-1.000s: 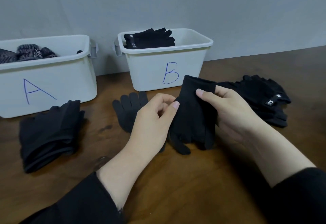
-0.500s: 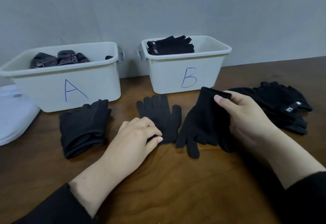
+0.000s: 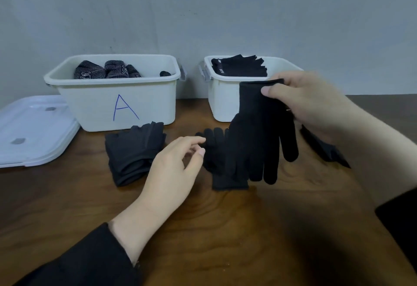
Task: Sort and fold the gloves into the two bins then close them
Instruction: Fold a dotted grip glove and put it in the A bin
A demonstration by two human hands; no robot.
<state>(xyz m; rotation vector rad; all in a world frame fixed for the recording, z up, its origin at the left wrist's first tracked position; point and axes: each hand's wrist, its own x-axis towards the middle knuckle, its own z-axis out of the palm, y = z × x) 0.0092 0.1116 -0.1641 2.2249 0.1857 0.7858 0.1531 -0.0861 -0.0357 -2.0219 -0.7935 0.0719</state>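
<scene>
- I see the right hand (image 3: 309,103) pinching a black glove (image 3: 261,132) by its cuff, so that it hangs fingers-down in front of the right bin (image 3: 222,103).
- My left hand (image 3: 173,168) hovers with fingers loosely curled, grasping nothing, just beside a second glove (image 3: 216,150) flat on the bench (image 3: 203,229).
- A folded pile (image 3: 133,152) sits before bin A (image 3: 108,103); lids (image 3: 33,130) lie at the left.

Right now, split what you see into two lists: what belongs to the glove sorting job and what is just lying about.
Part of the job:
- right hand holding the black glove by its cuff
- left hand
- flat glove
- folded glove stack
- bin A
- right bin
- lid

Just there:
- wooden table
- grey wall
</scene>
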